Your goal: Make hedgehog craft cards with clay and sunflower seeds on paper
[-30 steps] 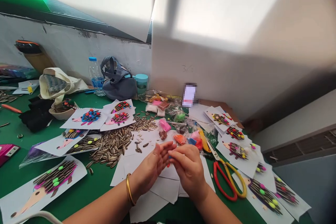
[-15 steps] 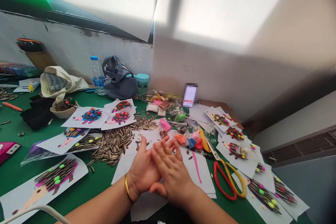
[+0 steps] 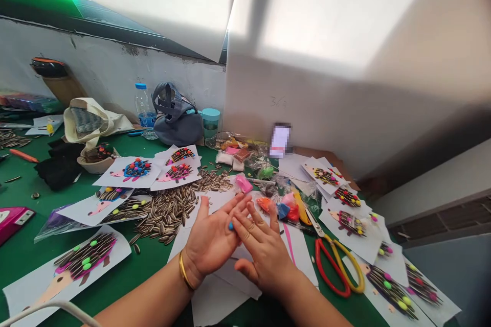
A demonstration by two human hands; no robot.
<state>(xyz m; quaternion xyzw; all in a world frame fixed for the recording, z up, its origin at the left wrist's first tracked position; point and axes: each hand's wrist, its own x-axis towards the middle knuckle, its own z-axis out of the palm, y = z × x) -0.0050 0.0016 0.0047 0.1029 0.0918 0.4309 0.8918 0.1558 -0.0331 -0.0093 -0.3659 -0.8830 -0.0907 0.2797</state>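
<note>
Position: a blue clay ball [image 3: 230, 226] sits between the palms, against the left hand's fingers.
Look: small, round, smooth.
Left hand [image 3: 213, 239]: open wide, palm up, not gripping.
Right hand [image 3: 264, 256]: open, fingers spread, just beside the ball.

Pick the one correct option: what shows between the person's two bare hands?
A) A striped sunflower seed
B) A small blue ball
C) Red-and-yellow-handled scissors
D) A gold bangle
B: the small blue ball, probably modelling clay, shows in the gap between the open left hand and the open right hand.
</note>
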